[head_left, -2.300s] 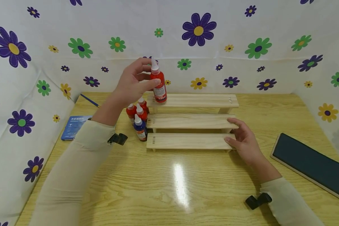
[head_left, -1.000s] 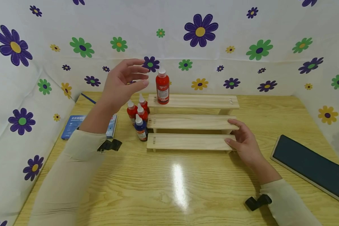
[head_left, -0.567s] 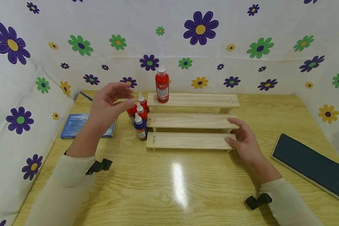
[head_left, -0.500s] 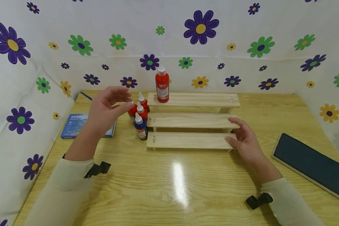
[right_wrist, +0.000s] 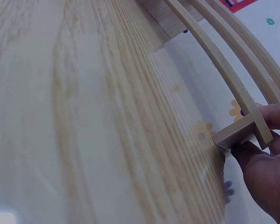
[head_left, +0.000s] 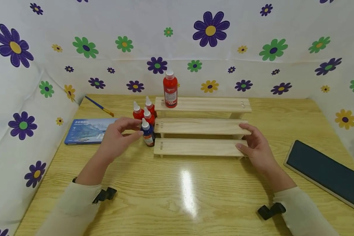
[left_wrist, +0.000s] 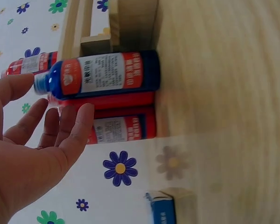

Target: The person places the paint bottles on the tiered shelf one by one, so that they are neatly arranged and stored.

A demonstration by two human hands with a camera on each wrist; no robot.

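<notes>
A three-tier wooden shelf (head_left: 200, 146) stands on the table. My right hand (head_left: 257, 149) holds its right end, thumb on the lowest tier and fingers at the middle one; the right wrist view shows the hand at the end of the lowest board (right_wrist: 224, 81). To the shelf's left, my left hand (head_left: 120, 137) reaches in beside a blue paint bottle (head_left: 148, 135) with a white nozzle, its fingers spread and not closed round it. In the left wrist view the fingertips lie near the blue bottle's (left_wrist: 105, 74) neck. One red paint bottle (head_left: 170, 91) stands upright on the top tier's left end.
Several red paint bottles (head_left: 138, 113) cluster behind the blue one, against the shelf's left side. A blue box (head_left: 85, 131) lies left of the hand, with a paintbrush (head_left: 98, 105) behind it. A dark, pale-edged board (head_left: 327, 173) lies at the right. Flowered cloth (head_left: 177, 42) surrounds the table.
My left hand set the red paint bottle on the top tier, let go, then moved left and down to the blue bottle. My right hand has stayed on the shelf.
</notes>
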